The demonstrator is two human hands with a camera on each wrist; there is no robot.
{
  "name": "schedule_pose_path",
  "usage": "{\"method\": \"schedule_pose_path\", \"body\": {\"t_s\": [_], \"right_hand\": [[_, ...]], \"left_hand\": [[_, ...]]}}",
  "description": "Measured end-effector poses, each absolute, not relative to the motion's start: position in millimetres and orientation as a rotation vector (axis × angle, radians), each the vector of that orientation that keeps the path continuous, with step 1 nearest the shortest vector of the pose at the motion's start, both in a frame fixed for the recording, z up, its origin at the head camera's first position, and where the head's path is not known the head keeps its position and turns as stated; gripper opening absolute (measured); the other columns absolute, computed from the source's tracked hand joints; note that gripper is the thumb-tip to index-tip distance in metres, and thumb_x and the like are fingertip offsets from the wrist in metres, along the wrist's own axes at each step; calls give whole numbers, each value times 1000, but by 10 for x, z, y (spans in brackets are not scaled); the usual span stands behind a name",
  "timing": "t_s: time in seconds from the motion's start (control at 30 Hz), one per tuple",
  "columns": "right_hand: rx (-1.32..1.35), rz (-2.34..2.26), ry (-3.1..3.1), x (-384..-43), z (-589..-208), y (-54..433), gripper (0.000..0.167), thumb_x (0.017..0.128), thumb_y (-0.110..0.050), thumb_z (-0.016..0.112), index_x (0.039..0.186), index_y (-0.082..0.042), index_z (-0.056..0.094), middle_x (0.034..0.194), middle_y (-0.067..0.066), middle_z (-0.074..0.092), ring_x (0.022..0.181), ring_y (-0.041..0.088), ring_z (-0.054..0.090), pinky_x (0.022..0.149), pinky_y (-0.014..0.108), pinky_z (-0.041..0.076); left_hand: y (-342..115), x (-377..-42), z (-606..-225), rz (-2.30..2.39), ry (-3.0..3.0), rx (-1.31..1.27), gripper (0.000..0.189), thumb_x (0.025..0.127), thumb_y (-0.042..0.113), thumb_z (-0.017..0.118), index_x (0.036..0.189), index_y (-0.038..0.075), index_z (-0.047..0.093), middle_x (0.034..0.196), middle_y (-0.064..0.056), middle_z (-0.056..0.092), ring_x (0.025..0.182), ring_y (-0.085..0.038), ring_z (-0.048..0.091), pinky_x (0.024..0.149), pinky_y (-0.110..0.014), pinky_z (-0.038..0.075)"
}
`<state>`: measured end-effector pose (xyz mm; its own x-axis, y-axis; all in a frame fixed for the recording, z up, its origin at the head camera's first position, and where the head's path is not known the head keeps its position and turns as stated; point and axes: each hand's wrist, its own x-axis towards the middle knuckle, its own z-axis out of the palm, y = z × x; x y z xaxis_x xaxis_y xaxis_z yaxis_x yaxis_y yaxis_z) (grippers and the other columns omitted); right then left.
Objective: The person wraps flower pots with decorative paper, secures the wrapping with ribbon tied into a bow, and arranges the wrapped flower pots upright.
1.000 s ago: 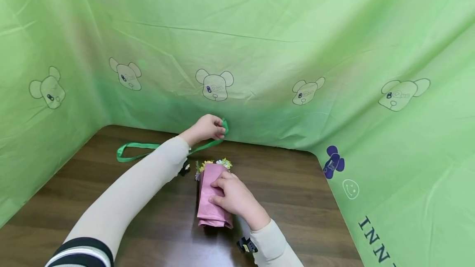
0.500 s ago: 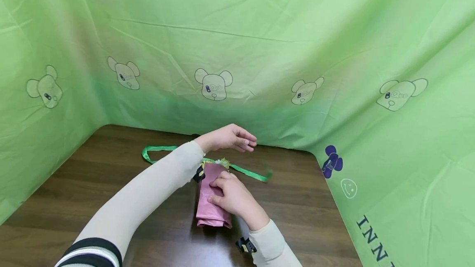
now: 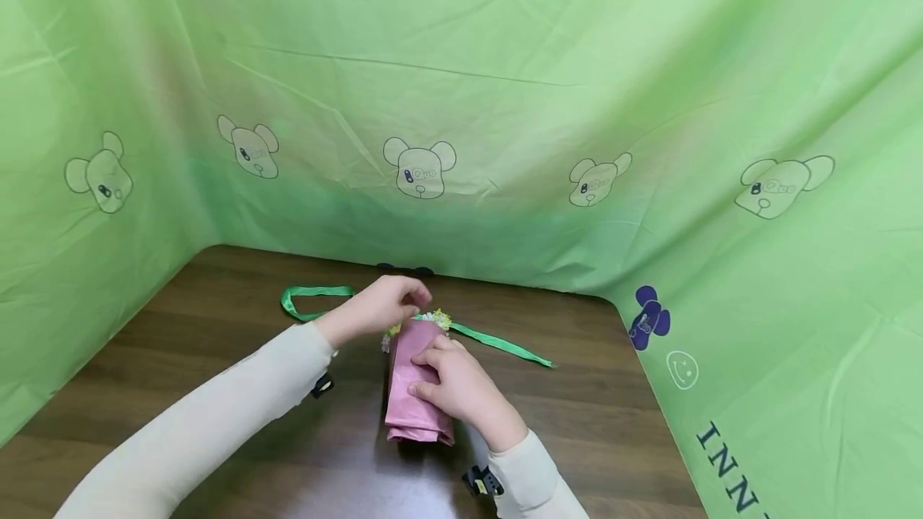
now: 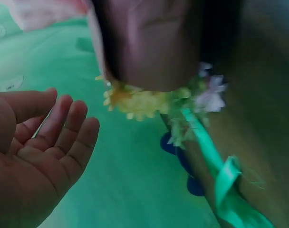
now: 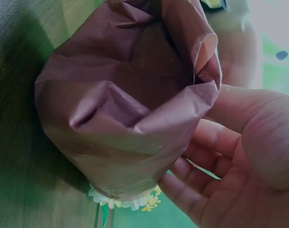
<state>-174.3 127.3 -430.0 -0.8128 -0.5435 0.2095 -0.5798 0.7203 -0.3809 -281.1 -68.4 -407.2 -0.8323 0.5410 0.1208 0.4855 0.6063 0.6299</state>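
Observation:
A small bouquet in pink wrapping paper (image 3: pixel 408 411) lies on the table, its yellow and white flowers (image 3: pixel 436 317) poking out at the far end. My right hand (image 3: pixel 465 385) grips the paper from the right, thumb and fingers against its side. Just beyond the flowers a green ribbon (image 3: pixel 502 344) runs crosswise, looped on the left, with its loose end on the right. Over the flower end hovers my left hand (image 3: pixel 378 307); in the left wrist view its relaxed fingers (image 4: pixel 78 137) hold nothing, apart from the bouquet. The ribbon's middle is partly hidden.
The brown wooden table (image 3: pixel 577 423) extends around the bouquet on both sides. A green cloth (image 3: pixel 505 207) printed with bear heads hangs behind it and along the left and right, meeting the table's edges.
My left hand carried the ribbon rightward past the flowers and let it drop there, then drew back left and nearer. The right hand has kept its grip on the bouquet.

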Motion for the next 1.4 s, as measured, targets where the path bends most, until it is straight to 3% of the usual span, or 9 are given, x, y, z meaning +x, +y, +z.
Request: {"method": "schedule_pose_path", "body": {"t_s": [0.17, 0.37, 0.5, 0.7, 0.83, 0.97, 1.17, 1.3, 1.4], "right_hand": [[906, 720, -2837, -1732, -4333, 1268, 37, 87, -28, 81, 119, -9, 74, 117, 1, 67, 115, 21, 60, 100, 35, 50], [872, 789, -2812, -1751, -4367, 1271, 34, 86, -26, 83, 115, -11, 75, 115, -1, 68, 111, 18, 60, 97, 36, 51], [868, 813, -2796, -1759, -4380, 1285, 32, 85, -24, 84, 113, -11, 75, 113, -2, 68, 109, 17, 60, 95, 36, 51], [874, 798, -2801, -1754, -4384, 1291, 31, 85, -24, 83, 112, -12, 75, 114, -2, 68, 109, 17, 60, 95, 36, 51], [868, 783, -2811, -1752, -4381, 1283, 32, 86, -26, 83, 113, -12, 75, 114, -2, 68, 109, 17, 59, 95, 36, 51], [866, 760, -2814, -1762, -4384, 1279, 33, 86, -28, 83, 114, -12, 75, 110, -3, 67, 106, 16, 59, 93, 33, 51], [863, 750, -2822, -1764, -4375, 1275, 34, 86, -29, 83, 114, -11, 75, 107, -4, 66, 103, 14, 59, 92, 31, 51], [862, 747, -2828, -1750, -4357, 1272, 34, 86, -29, 83, 114, -11, 75, 108, -3, 66, 104, 15, 59, 94, 31, 51], [863, 745, -2826, -1748, -4359, 1269, 34, 86, -29, 83, 114, -11, 75, 108, -3, 66, 105, 16, 59, 94, 31, 51]], "left_hand": [[-893, -2461, -4240, 1029, 2741, 961, 21, 90, 6, 74, 111, 10, 70, 102, 2, 71, 97, -14, 66, 83, -34, 57], [-995, -2139, -4436, 981, 2705, 1054, 38, 85, 23, 83, 117, 10, 68, 112, 2, 70, 105, -17, 65, 92, -38, 55], [-971, -2018, -4532, 980, 2725, 1061, 50, 81, 30, 87, 122, 10, 64, 118, -1, 67, 111, -18, 62, 97, -40, 52], [-956, -1980, -4565, 983, 2771, 1079, 48, 81, 31, 87, 119, 12, 65, 117, 1, 65, 111, -16, 60, 98, -40, 51], [-1037, -2137, -4537, 972, 2778, 1099, 32, 88, 31, 81, 113, 15, 70, 109, 4, 67, 101, -16, 63, 89, -35, 54], [-1198, -2473, -4539, 786, 2972, 1090, 16, 92, 17, 76, 108, 13, 74, 104, 2, 68, 97, -17, 66, 86, -36, 57], [-1450, -3017, -4646, 302, 3147, 989, 30, 89, -10, 63, 107, 10, 76, 101, -5, 66, 99, -25, 66, 85, -40, 57], [-1506, -3202, -4685, 170, 3091, 942, 32, 94, -9, 60, 111, 12, 77, 106, -6, 70, 104, -29, 66, 90, -44, 56], [-1507, -3279, -4720, 109, 3067, 959, 22, 96, -3, 64, 102, 14, 77, 100, -4, 71, 98, -26, 67, 85, -42, 57]]}}
